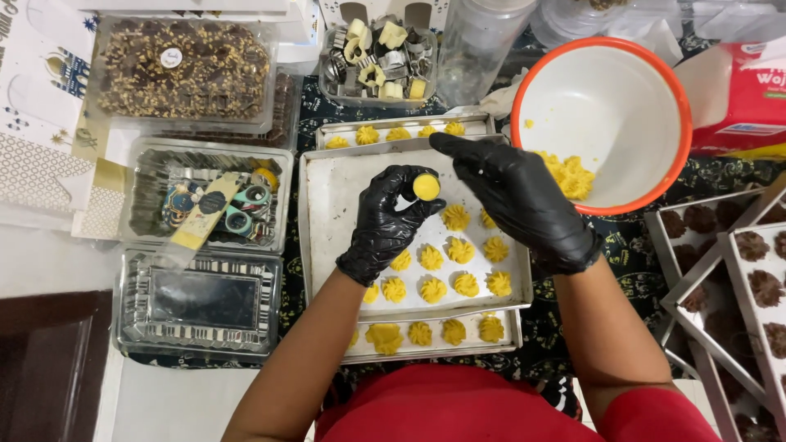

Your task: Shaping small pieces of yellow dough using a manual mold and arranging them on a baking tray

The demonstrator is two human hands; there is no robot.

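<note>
While both hands hover over the flat grey metal baking tray [327, 196]:
Left hand [385, 221]: black-gloved fingers grasping a small round yellow dough-filled mould [426, 187].
Right hand [516, 196]: glossy glove, fingers released, resting beside the mould.
Tray contents: ridged yellow swirl cookies [446, 266].

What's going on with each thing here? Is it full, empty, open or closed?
Left hand: gloved, holding a small yellow-filled cookie mould.
Right hand: gloved, hovering over the mould, holding nothing visible.
Top baking tray: partly filled with yellow swirl cookies.
Orange-rimmed bowl: nearly empty, some yellow dough left.
Chocolate-cookie container: full, lid closed.
Bottom-left plastic container: closed.
Cutter tub: open, full of cutters.
</note>
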